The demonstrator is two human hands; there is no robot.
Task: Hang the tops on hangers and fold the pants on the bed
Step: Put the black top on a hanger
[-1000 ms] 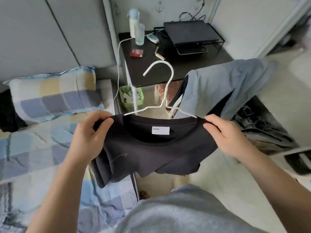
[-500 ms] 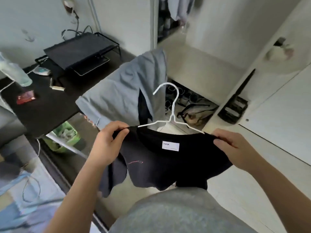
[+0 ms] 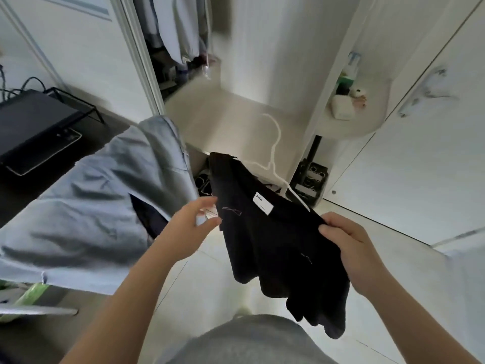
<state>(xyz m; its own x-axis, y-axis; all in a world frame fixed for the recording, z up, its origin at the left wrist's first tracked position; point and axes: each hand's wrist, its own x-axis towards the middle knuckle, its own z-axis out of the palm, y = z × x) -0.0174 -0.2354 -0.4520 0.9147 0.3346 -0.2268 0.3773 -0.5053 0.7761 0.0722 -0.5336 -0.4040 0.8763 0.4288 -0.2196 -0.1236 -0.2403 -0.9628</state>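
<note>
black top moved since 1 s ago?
Yes. The black top on its hanger was left of the draped blue garment; now it is right of it, before the open wardrobe.

A home bedroom corner: an open wardrobe [image 3: 143, 64] with hanging clothes [image 3: 181, 30] at top centre, shoes [image 3: 202, 183] below, white cupboard doors [image 3: 420, 166] at right, and a dark desk [image 3: 109, 130] at left.

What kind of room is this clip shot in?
Probably a bedroom, at an open wardrobe: clothes hang inside it, a black top on a white hanger is held in front, and a dark desk stands to the left.
</note>
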